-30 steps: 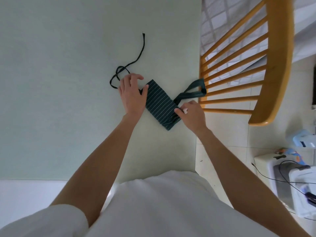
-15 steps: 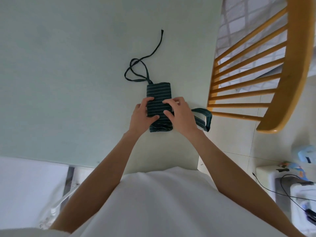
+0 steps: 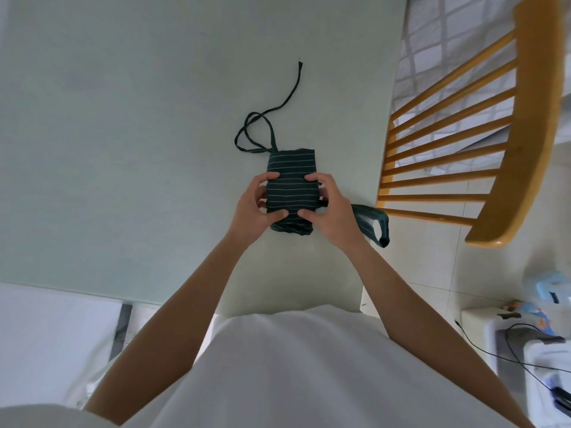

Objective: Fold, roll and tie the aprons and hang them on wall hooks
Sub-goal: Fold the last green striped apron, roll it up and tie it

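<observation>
A dark green apron with thin pale stripes [image 3: 291, 180] lies folded into a narrow strip on the pale table [image 3: 123, 149], its near end rolled up. My left hand [image 3: 255, 208] grips the roll's left side, thumb on top. My right hand [image 3: 329, 208] grips its right side the same way. A thin dark tie string [image 3: 275, 109] runs from the strip's far end across the table in a loop. A wider strap loop [image 3: 372, 223] sticks out to the right, past my right hand, over the table's edge.
A wooden spindle-back chair [image 3: 494, 149] stands close to the table's right edge. On the floor at lower right sit white boxes with black cables [image 3: 525, 350]. A white surface [image 3: 46, 335] lies at lower left, beyond the table's near edge.
The apron strip has turned from slanted to pointing straight away from me. Both hands have come together onto its near end and curled it into a roll.
</observation>
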Available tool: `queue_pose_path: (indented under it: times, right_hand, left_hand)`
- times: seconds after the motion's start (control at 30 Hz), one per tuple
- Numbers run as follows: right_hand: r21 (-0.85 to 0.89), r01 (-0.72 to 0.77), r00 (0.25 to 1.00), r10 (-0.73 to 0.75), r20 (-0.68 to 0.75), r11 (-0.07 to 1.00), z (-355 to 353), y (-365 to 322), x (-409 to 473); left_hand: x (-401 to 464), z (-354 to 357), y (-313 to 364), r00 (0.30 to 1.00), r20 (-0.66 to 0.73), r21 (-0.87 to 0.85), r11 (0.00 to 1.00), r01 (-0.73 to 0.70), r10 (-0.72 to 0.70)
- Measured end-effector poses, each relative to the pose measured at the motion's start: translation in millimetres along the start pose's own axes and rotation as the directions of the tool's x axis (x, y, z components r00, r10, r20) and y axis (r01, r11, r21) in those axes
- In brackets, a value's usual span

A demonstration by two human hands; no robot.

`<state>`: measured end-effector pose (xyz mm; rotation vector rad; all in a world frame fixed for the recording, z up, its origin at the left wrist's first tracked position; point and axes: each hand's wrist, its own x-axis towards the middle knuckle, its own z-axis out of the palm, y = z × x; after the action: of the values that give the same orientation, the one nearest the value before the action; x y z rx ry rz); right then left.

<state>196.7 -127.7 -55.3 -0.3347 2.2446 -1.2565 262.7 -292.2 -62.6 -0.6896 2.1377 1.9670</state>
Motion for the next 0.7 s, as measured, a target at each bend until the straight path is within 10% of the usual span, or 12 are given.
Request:
queue_pose_path:
  times: [0.27, 0.47, 0.7]
  right_hand:
    - [-0.776, 0.175, 0.927, -0.367, -0.078, 0.606, 17.7, 16.5, -29.5]
    - [-0.787, 0.258, 0.93, -0.365, 0.045, 0.56, 14.0, 38.9, -36.8]
    - [-0.698, 0.301, 0.947, -0.291, 0.136, 0.65, 11.5, 50.8, -28.0]
  left_hand:
    - [-26.2, 12.2, -29.3, 0.938, 0.004, 0.71, 0.66, -0.247, 0.346]
    - [-33.1, 12.4, -47.7, 0.857, 0.092, 0.778, 0.501, -0.38, 0.506]
    - [-14.4, -7.5, -47.3, 0.858, 0.354, 0.731, 0.462, -0.503, 0.373]
